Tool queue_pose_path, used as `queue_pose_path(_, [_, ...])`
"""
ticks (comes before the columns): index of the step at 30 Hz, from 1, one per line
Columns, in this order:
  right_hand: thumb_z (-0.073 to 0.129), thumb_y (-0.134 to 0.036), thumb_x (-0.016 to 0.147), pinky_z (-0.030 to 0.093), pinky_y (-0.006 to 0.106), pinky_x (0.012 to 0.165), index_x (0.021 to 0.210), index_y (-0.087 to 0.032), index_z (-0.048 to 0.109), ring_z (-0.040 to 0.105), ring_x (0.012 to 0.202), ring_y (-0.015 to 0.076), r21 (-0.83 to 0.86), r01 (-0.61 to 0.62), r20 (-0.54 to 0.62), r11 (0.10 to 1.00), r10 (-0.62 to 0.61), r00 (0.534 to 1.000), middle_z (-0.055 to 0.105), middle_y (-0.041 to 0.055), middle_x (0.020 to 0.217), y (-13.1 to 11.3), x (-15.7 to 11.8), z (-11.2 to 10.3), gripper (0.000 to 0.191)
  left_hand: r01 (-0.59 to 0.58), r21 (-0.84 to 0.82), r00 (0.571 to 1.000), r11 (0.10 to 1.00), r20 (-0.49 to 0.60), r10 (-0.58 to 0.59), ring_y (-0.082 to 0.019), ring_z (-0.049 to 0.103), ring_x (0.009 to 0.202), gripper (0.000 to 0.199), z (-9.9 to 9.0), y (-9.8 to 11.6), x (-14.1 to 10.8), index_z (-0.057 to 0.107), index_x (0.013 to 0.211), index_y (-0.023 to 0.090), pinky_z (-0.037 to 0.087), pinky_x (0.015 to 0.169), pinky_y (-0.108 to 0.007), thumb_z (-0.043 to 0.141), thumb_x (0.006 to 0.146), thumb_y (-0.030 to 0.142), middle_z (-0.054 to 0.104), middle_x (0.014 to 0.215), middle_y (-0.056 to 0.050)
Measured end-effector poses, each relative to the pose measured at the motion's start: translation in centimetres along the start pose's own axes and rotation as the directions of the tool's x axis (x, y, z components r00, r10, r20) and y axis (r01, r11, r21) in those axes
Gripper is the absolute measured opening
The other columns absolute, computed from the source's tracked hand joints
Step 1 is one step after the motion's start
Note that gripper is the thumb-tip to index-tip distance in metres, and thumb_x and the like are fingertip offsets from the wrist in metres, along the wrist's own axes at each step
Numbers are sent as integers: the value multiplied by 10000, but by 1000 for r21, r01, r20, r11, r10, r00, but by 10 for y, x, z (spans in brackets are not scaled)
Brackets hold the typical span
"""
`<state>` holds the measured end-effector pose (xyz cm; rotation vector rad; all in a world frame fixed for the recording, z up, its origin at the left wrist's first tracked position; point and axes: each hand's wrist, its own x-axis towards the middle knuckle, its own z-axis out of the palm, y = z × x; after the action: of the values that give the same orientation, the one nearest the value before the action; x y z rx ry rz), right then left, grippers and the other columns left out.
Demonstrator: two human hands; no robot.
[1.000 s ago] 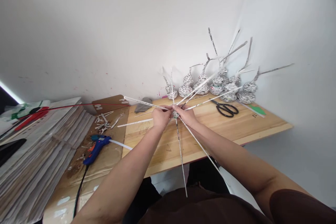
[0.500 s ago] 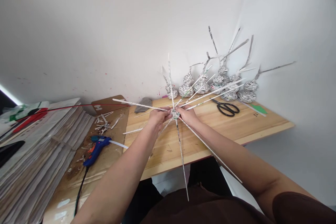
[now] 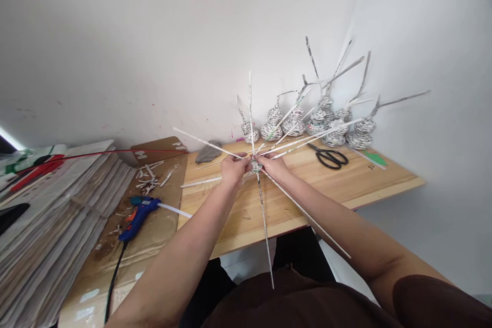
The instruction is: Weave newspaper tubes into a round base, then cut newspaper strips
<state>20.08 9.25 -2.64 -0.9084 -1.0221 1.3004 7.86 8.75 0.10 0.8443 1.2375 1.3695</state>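
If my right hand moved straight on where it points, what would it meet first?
Probably the woven paper centre, touching the right hand; the left hand seems next, though depth is unclear.

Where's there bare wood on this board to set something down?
Best: right front of the board, between the scissors, green piece and right forearm. A smaller patch lies between that and the left forearm, crossed in view by paper rods. Crowded: the back edge with woven gourds, and cardboard at left with glue gun and paper scraps.

Bare left hand (image 3: 235, 168), bare right hand (image 3: 275, 166), and there, below them, black trousers (image 3: 302, 252), then further down a dark brown top (image 3: 295, 305), short right sleeve (image 3: 426, 301)!
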Motion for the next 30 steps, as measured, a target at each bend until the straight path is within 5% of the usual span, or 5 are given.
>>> queue_pose_path(9, [840, -398, 578, 422, 237, 468, 642, -166, 664, 537, 493, 115, -33, 21, 61, 999, -19, 998, 625, -15, 544, 6, 4, -7, 298, 156, 57, 958, 986, 233, -166, -125, 657, 557, 175, -11, 18, -3, 657, 750, 102, 546, 508, -210, 799, 665, 44, 689, 683, -42])
queue_pose_path(18, [800, -426, 599, 440, 236, 464, 616, -143, 679, 546, 498, 122, -26, -73, 132, 997, 76, 988, 648, 20, 553, -9, 0, -8, 309, 7, 86, 992, 996, 125, -18, -110, 626, 500, 309, -2, 22, -7, 632, 788, 116, 538, 532, -219, 828, 575, 7, 634, 565, 13])
queue_pose_path(25, [777, -434, 623, 425, 238, 409, 582, -151, 658, 507, 441, 115, -172, 6, 114, 985, 14, 993, 616, 5, 515, -25, 9, -11, 310, 9, 209, 982, 978, 184, -48, -114, 635, 500, 320, -10, 32, -4, 683, 927, 132, 403, 434, -166, 840, 666, 232, 694, 657, -28])
queue_pose_path(28, [783, -422, 628, 429, 234, 411, 571, -156, 641, 509, 432, 112, -197, 32, 94, 980, -13, 995, 600, -3, 492, -36, 20, -11, 307, 35, 345, 975, 938, 194, -108, -162, 698, 569, 299, -24, 42, 2, 705, 831, 121, 305, 382, -160, 713, 806, 419, 738, 782, -109])
queue_pose_path(30, [790, -400, 633, 420, 226, 409, 585, -155, 644, 506, 426, 107, -225, 51, 119, 973, -25, 993, 592, -10, 479, -43, 26, -12, 289, -62, 445, 987, 893, 158, -10, -174, 696, 568, 411, -34, 50, 5, 703, 724, 114, 310, 381, -173, 598, 874, 482, 733, 750, -132])
